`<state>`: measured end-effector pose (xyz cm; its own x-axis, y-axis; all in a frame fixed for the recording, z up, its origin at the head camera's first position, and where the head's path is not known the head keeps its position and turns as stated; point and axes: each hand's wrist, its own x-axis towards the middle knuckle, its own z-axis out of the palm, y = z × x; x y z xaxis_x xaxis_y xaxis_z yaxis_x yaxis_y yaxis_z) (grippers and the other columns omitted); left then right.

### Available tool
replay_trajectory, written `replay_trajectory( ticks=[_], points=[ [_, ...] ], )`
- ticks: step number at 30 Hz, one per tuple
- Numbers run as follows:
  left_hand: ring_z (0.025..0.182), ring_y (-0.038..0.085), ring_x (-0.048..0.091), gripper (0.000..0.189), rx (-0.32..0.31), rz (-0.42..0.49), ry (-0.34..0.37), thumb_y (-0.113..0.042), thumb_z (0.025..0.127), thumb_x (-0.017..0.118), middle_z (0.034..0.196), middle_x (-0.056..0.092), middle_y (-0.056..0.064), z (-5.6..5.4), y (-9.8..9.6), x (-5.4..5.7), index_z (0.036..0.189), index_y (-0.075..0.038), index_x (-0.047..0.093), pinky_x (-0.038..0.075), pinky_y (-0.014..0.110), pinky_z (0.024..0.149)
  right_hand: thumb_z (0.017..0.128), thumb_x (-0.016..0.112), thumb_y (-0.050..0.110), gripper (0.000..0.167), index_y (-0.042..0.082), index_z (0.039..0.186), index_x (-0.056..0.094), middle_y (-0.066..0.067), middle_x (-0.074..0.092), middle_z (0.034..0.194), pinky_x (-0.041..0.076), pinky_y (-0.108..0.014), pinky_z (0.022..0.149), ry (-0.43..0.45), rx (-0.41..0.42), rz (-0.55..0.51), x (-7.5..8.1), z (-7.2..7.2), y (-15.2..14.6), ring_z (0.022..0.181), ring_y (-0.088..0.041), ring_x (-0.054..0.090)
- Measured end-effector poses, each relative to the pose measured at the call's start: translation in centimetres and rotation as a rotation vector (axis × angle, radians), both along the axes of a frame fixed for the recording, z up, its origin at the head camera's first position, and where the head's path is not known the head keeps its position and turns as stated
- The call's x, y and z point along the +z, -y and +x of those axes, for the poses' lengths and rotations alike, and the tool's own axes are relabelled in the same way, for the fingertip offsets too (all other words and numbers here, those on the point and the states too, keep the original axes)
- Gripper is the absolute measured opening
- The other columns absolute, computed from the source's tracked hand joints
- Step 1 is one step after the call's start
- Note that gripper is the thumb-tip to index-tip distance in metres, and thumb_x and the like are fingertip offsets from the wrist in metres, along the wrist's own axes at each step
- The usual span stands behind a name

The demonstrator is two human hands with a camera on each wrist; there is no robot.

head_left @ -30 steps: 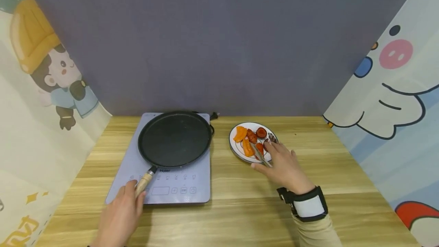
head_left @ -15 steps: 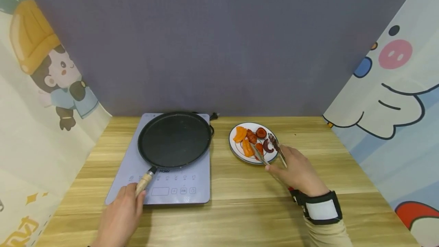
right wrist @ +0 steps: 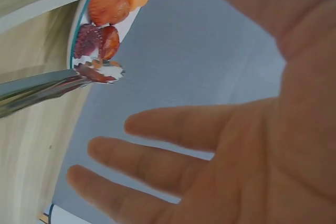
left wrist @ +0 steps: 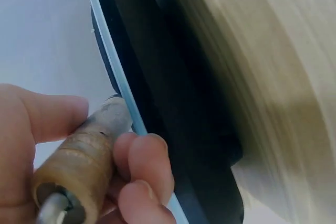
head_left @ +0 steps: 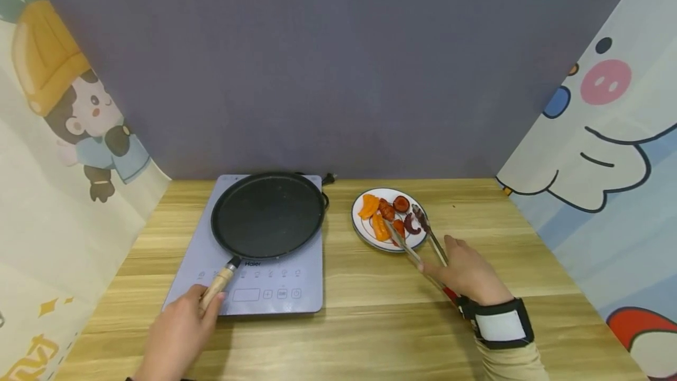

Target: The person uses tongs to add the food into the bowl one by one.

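Observation:
My left hand (head_left: 180, 328) grips the wooden handle (head_left: 217, 288) of a flat black pan (head_left: 268, 215). In the left wrist view the thumb and curled fingers close round that handle (left wrist: 79, 166). The pan sits on a Haier induction cooker (head_left: 251, 304). Over the metal tongs (head_left: 406, 244) is my right hand (head_left: 473, 272), its fingers spread and straight in the right wrist view, with the tongs (right wrist: 47, 90) outside the palm. The tongs' spread tips lie on a white plate (head_left: 362, 233) among orange pieces (head_left: 369, 207) and a dark red curled piece (head_left: 412, 224).
A black plug (head_left: 329, 179) lies behind the cooker near the grey back panel (head_left: 338, 75). Printed curtains (head_left: 597, 151) stand at both sides. The wooden table (head_left: 365, 310) extends between the cooker and the right arm.
My right hand has drawn back from over the plate toward the right and front, uncovering more of the tongs and food. The tongs and my left hand stay about where they were.

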<state>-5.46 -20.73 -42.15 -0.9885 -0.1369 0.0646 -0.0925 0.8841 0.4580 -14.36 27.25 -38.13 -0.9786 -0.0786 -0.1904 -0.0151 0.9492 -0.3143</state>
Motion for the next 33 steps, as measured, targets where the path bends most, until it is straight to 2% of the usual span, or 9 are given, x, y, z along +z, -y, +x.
replay_trajectory(
  ticks=[3,6,9,12,16,24,33],
  points=[
    [0.060,0.020,0.053,0.042,0.005,0.013,-0.011,-0.037,0.102,0.062,0.065,0.055,0.001,0.1,0.1,-0.1,0.111,0.004,0.066,0.043,0.040,0.054,0.088,0.072,0.056,0.098,-0.021,0.140,0.040,-0.042,0.055,0.129,0.050,-0.063,0.093,-0.004,-0.010,0.010,-0.1,-0.1,-0.1,0.118,-0.055,0.058],
    [0.061,0.020,0.053,0.045,0.014,0.028,-0.020,-0.039,0.103,0.059,0.066,0.055,0.001,0.2,0.3,-0.3,0.112,0.005,0.067,0.043,0.039,0.055,0.085,0.075,0.055,0.088,-0.019,0.126,0.049,-0.033,0.063,0.109,0.055,-0.055,0.080,0.009,-0.029,0.014,-0.2,-0.2,-0.3,0.098,-0.044,0.066],
    [0.063,0.021,0.053,0.049,0.025,0.046,-0.005,-0.042,0.104,0.057,0.067,0.055,0.002,0.1,0.4,-0.4,0.112,0.005,0.067,0.043,0.039,0.056,0.083,0.078,0.053,0.077,-0.014,0.111,0.053,-0.022,0.062,0.092,0.053,-0.046,0.066,0.042,-0.063,0.013,-0.4,-0.4,-0.4,0.080,-0.033,0.063],
    [0.063,0.020,0.053,0.050,0.032,0.065,0.019,-0.044,0.104,0.056,0.068,0.056,0.002,0.1,0.5,-0.4,0.112,0.005,0.066,0.042,0.037,0.056,0.081,0.081,0.051,0.071,-0.010,0.104,0.053,-0.016,0.057,0.082,0.048,-0.039,0.058,0.090,-0.105,0.011,-0.6,-0.5,-0.5,0.070,-0.028,0.057],
    [0.062,0.019,0.051,0.049,0.034,0.082,0.025,-0.043,0.104,0.057,0.068,0.056,0.002,0.1,0.5,-0.5,0.111,0.004,0.066,0.040,0.035,0.055,0.077,0.085,0.049,0.070,-0.008,0.100,0.052,-0.013,0.055,0.079,0.045,-0.037,0.055,0.127,-0.133,0.035,-1.1,-0.6,-0.6,0.067,-0.027,0.055],
    [0.061,0.018,0.050,0.048,0.041,0.096,0.031,-0.043,0.103,0.057,0.068,0.055,0.003,0.0,0.6,-0.6,0.111,0.005,0.065,0.039,0.034,0.053,0.074,0.086,0.050,0.062,-0.001,0.093,0.056,-0.010,0.055,0.077,0.044,-0.037,0.056,0.133,-0.146,0.068,-1.8,-0.9,-0.5,0.067,-0.026,0.055],
    [0.060,0.018,0.049,0.049,0.044,0.097,0.037,-0.042,0.104,0.056,0.067,0.055,0.003,0.1,0.4,-0.5,0.113,0.006,0.064,0.038,0.034,0.053,0.074,0.088,0.047,0.069,-0.006,0.104,0.056,-0.013,0.060,0.080,0.049,-0.042,0.060,0.124,-0.147,0.098,-2.5,-1.2,-0.2,0.071,-0.028,0.059]
  ],
)
